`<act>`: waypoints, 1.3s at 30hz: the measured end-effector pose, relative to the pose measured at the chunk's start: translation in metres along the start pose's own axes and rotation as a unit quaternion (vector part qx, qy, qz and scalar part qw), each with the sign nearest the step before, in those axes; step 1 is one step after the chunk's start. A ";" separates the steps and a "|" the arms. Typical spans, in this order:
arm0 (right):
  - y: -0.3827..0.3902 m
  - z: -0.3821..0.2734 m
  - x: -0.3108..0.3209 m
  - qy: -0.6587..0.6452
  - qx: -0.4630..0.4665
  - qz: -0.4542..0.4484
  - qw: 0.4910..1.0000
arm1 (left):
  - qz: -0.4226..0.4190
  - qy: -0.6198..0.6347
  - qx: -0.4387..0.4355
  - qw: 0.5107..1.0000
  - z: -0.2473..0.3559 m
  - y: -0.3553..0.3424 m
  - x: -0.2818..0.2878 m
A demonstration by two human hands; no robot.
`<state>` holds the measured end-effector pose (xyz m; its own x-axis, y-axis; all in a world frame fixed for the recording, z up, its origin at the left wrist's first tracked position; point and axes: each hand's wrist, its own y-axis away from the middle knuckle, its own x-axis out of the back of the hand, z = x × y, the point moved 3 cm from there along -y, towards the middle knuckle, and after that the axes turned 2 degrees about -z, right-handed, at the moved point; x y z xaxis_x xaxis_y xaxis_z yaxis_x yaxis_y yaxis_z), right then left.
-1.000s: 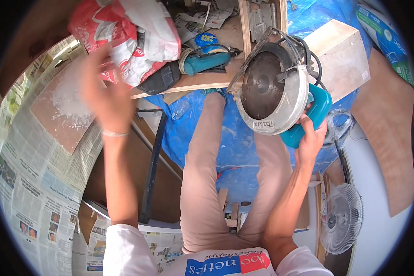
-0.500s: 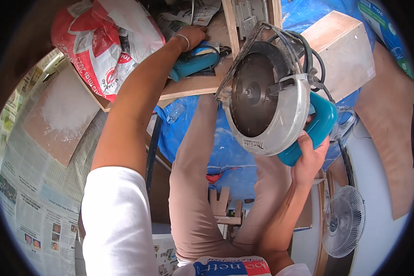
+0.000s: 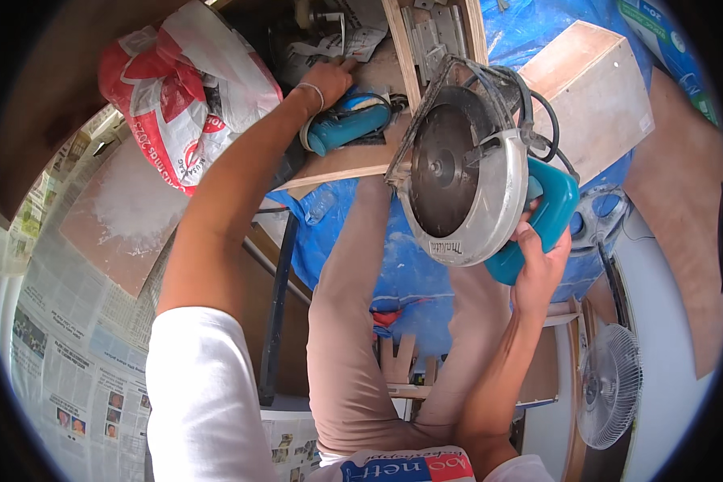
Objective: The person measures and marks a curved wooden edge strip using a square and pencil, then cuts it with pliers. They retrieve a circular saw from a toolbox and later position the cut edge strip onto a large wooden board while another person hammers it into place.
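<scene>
Starting w/ the left hand (image 3: 329, 84): arm stretched out over the wooden shelf (image 3: 377, 153), back of hand up by crumpled paper (image 3: 368, 42), fingers partly hidden, so can't tell if it's gripping or loose. Just below it, nearer the body, a teal power tool (image 3: 349, 128) lies on the shelf. Over to the R: circular saw (image 3: 458, 181), held up in front of the right hand (image 3: 542, 257), which is wrapped round its teal handle (image 3: 566, 197). Step in hand, I'd judge: R bears the saw's weight while L is busy at the shelf. Next move prob. calls for a firm R grip, L fingers off the blade, cord (image 3: 553, 120) kept from snagging.

Lettering now, L to R again. Newspaper sheets (image 3: 80, 321), well left of L hand: columns too small to read. Red-and-white bag (image 3: 168, 96), left of L forearm: bold print, tilted, partly legible. Shirt (image 3: 409, 466), between the arms: blue/red panel, letters upside down. Saw guard: maker's wordmark, legible but inverted. Blue-and-green sack (image 3: 671, 52), beyond R hand: printed, cut off at the rim.
</scene>
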<state>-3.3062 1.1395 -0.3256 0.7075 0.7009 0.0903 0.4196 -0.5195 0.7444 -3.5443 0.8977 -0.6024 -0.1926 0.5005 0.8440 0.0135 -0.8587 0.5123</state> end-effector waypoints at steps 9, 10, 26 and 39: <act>0.000 -0.004 -0.006 -0.010 0.008 0.002 1.000 | -0.017 0.399 0.134 0.907 0.024 -0.044 -0.019; 0.002 -0.003 -0.003 -0.008 0.006 0.002 1.000 | -0.055 0.397 0.169 0.900 0.035 -0.036 -0.018; -0.001 -0.008 -0.008 0.002 -0.004 0.019 1.000 | -0.293 0.260 0.047 0.919 0.017 -0.075 -0.006; 0.004 0.002 0.004 -0.013 -0.019 -0.003 1.000 | -0.177 0.254 -0.085 0.947 0.019 -0.062 -0.024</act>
<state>-3.3009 1.1390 -0.3239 0.7200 0.6905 0.0696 0.4019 -0.4966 0.7693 -3.5222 0.9414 -0.6511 -0.6039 0.6797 0.4163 -0.2905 -0.6740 0.6792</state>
